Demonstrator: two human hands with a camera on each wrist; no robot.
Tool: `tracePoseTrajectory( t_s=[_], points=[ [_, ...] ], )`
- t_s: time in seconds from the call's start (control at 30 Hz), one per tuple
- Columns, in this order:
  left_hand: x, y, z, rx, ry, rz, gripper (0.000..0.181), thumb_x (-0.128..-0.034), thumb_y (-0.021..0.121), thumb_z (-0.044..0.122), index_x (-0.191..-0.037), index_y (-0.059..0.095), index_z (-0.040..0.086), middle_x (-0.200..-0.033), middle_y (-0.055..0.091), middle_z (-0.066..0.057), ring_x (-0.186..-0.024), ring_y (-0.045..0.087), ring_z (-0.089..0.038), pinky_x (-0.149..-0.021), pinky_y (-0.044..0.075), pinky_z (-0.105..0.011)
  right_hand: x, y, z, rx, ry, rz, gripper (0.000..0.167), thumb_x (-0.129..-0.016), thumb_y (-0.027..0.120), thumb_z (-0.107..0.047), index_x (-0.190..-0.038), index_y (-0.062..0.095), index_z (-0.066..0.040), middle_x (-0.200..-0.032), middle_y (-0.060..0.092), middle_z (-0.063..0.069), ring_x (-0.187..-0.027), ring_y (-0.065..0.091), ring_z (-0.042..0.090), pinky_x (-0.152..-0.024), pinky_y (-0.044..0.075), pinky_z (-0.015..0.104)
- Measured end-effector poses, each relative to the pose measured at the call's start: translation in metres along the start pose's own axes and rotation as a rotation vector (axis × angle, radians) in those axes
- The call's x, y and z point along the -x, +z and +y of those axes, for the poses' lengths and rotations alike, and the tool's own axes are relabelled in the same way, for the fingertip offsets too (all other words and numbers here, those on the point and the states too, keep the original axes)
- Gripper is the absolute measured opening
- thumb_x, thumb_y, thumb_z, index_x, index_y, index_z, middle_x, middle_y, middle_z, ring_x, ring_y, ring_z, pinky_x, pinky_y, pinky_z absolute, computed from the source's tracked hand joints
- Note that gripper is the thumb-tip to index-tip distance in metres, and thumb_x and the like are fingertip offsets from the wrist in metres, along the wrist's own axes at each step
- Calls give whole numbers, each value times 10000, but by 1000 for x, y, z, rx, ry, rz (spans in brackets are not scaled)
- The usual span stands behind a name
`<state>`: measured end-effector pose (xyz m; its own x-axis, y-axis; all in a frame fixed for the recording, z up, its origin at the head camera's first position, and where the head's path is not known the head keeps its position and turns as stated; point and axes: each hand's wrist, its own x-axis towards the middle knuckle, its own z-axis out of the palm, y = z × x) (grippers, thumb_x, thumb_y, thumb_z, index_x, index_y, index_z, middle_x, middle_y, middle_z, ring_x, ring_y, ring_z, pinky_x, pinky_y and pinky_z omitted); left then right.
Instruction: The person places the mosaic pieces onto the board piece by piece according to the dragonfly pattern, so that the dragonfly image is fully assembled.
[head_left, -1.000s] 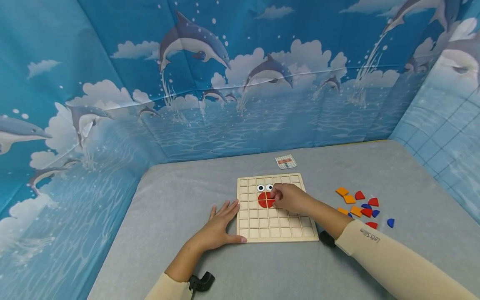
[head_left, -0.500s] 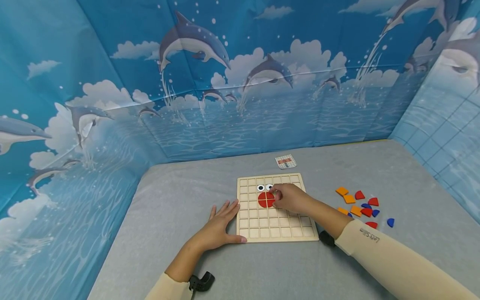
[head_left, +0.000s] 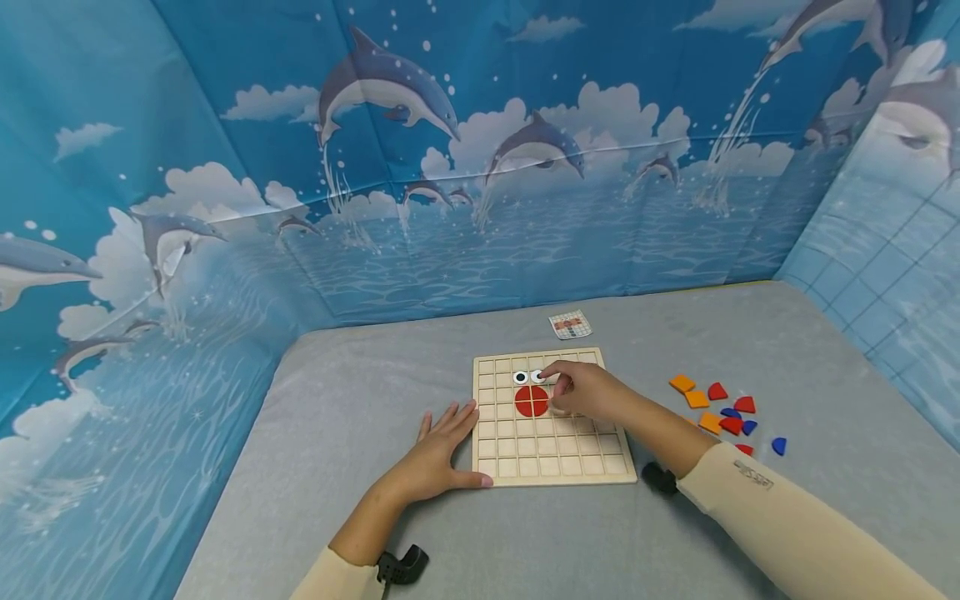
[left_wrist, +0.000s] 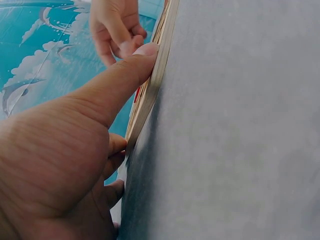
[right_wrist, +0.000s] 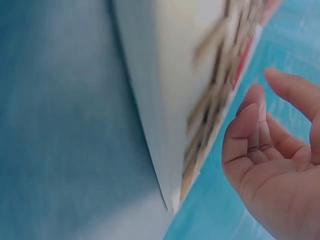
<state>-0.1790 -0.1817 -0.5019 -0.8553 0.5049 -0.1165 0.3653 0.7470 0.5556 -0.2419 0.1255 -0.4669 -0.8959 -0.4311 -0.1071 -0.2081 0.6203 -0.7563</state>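
A wooden grid board (head_left: pixel 517 450) lies on the grey cloth, with a red disc (head_left: pixel 532 402) made of quarter pieces set in its cells. Two round eye pieces (head_left: pixel 521 377), white with black centres, sit just above the disc. My left hand (head_left: pixel 438 454) spreads along the board's left side, its thumb at the near corner; the thumb rests on the edge in the left wrist view. Over the board, my right hand (head_left: pixel 588 392) reaches its index finger to the right-hand eye piece. The other fingers (right_wrist: pixel 237 140) bend loosely with nothing visible between them in the right wrist view.
A small pattern card (head_left: pixel 570 325) lies behind the board. To the right are scattered loose pieces: orange squares (head_left: pixel 697 399), red quarter pieces (head_left: pixel 717 391) and blue rounded pieces (head_left: pixel 779 446). A dolphin-printed curtain (head_left: pixel 450 250) stands behind the table.
My right hand's index finger has straightened away from the thumb toward the right-hand eye piece, and the hand has shifted slightly. My left hand has stayed at the board's edge.
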Motion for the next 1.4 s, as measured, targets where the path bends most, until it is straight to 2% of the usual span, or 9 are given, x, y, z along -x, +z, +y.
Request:
tracePoseTrajectory(
  t_s=[0.27,0.43,0.57,0.67,0.73,0.9,1.1,1.4],
  points=[
    [0,1,-2,-6,5,6,1088,-780,797,605,-1617,267,157,-1705,193,28,-1602,67,-268,-1242,-38,-644,16,-34,8,-25,1,48,456,-948,695,-162,-1381,589,-62,-936,645,56,-740,569,189,-648,472,311],
    [1,2,-3,-4,4,6,1089,-779,796,609,-1619,264,167,-1705,191,35,-1602,65,-265,-1243,-43,-640,29,-54,16,-58,18,84,456,-964,680,-176,-1398,578,-79,-993,646,74,-834,604,271,-667,482,318],
    [1,2,-3,-7,2,7,1091,-778,796,611,-1619,263,166,-1706,185,38,-1602,64,-267,-1242,-42,-642,40,-67,25,-87,28,104,435,-983,656,-175,-1403,575,-96,-1022,645,87,-930,635,333,-749,538,354],
    [2,2,-4,-8,0,8,1093,-777,795,612,-1619,263,163,-1707,180,39,-1602,64,-266,-1242,-42,-642,48,-76,32,-96,27,117,430,-995,637,-169,-1412,567,-92,-1041,653,101,-960,654,329,-809,564,388],
    [2,2,-4,-5,-1,9,1095,-776,796,612,-1619,262,163,-1707,178,41,-1602,63,-265,-1242,-43,-641,53,-81,37,-89,36,126,434,-998,630,-165,-1420,561,-89,-1049,656,106,-966,662,317,-821,567,373],
    [2,2,-5,-3,-2,8,1097,-776,789,623,-1621,255,170,-1708,172,46,-1602,58,-263,-1241,-44,-643,63,-94,53,-21,96,159,424,-995,633,-193,-1403,576,-95,-1049,655,90,-902,639,276,-724,532,283],
    [3,1,-5,-2,-4,5,1096,-778,789,621,-1622,253,172,-1708,168,48,-1603,52,-258,-1241,-48,-642,76,-106,78,-4,146,145,445,-1001,636,-266,-1399,566,-79,-1086,642,120,-834,597,236,-626,525,332],
    [4,1,-4,-2,-10,3,1082,-785,792,604,-1621,257,171,-1708,168,49,-1603,54,-259,-1245,-49,-633,81,-110,102,75,220,99,426,-971,666,-219,-1324,603,10,-1089,645,146,-934,618,238,-717,556,318]
  ],
)
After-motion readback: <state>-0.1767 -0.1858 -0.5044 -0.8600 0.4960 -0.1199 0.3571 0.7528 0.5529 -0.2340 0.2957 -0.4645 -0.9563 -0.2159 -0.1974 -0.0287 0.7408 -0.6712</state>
